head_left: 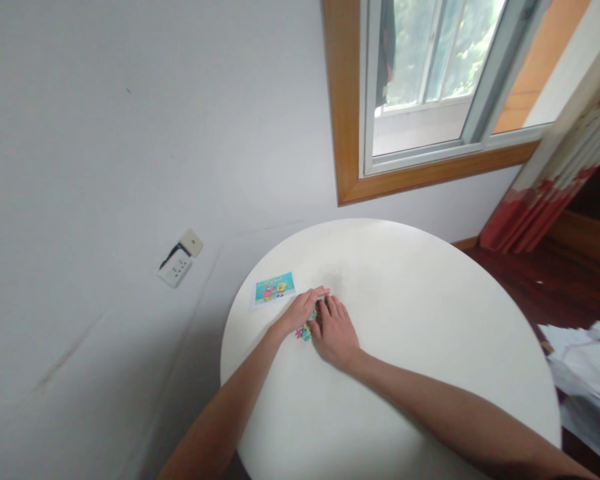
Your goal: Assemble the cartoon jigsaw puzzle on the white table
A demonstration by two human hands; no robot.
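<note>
On table (pixel 420 293), jigsaw (pixel 305 332) between left hand (pixel 301 312), right hand (pixel 336 332)

White wall (pixel 105 133), wood-framed window (pixel 430 87), round table (pixel 405 320)

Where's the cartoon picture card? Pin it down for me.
In the head view, the cartoon picture card lies flat near the far-left edge of the round white table, just beyond the left hand.

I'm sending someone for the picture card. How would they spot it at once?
Find the round white table below the window. Near its left edge, past the left hand, lies the card. It is flat and turquoise with two cartoon figures, unlike the small pieces by the right hand.
</note>
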